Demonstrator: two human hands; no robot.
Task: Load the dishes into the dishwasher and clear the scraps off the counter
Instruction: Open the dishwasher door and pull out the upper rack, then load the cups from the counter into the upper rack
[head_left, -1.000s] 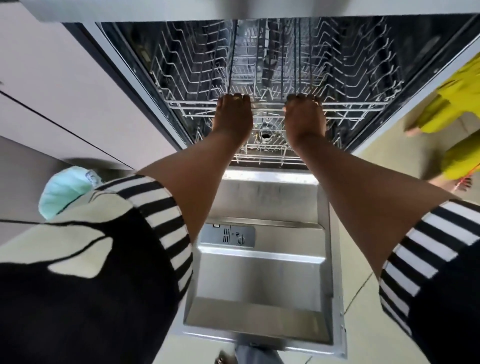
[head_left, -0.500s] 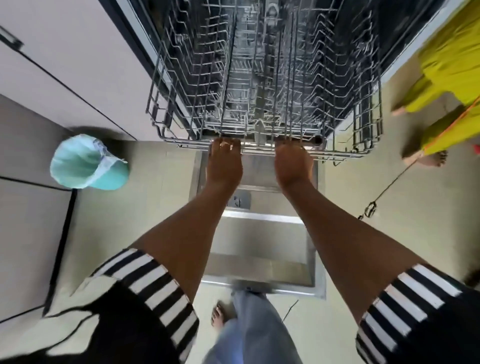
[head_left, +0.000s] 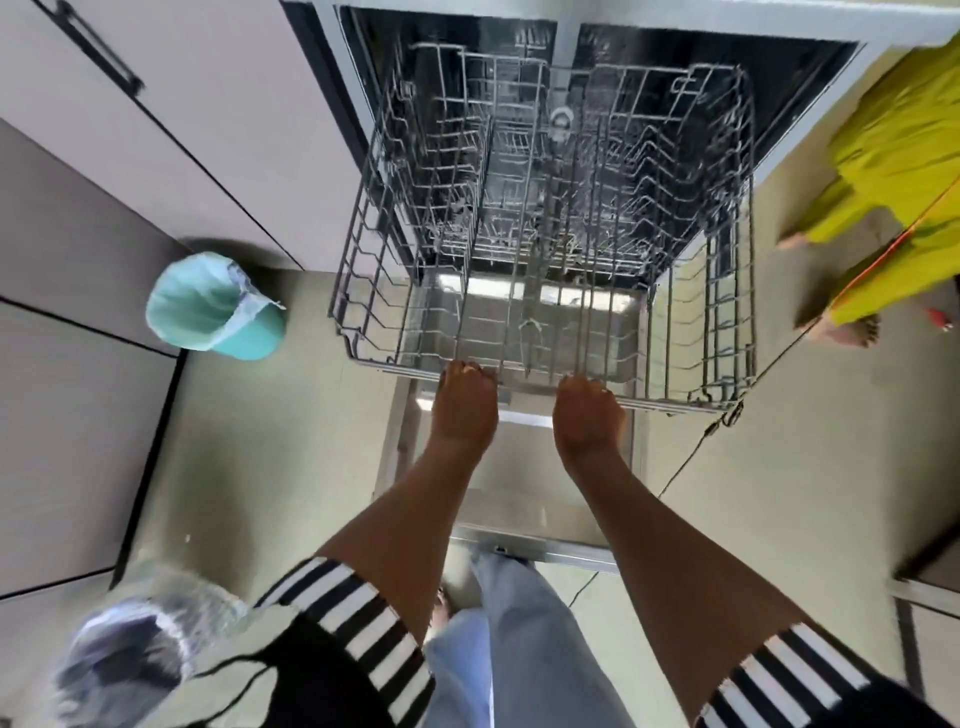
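The grey wire rack (head_left: 545, 249), a grid of thin tines, sits pulled out of the dishwasher (head_left: 795, 98), above its open brushed-steel door (head_left: 519, 488). The left hand (head_left: 464, 410) and right hand (head_left: 589, 423), near each other but apart, each curl their fingers over the rack's front rail. A round teal bin (head_left: 218, 306) stands on the floor to the left.

No legible text, label or number anywhere.

Pale cabinet doors (head_left: 197, 130), beige floor (head_left: 291, 441), possibly tiled, teal lined bin (head_left: 218, 306)
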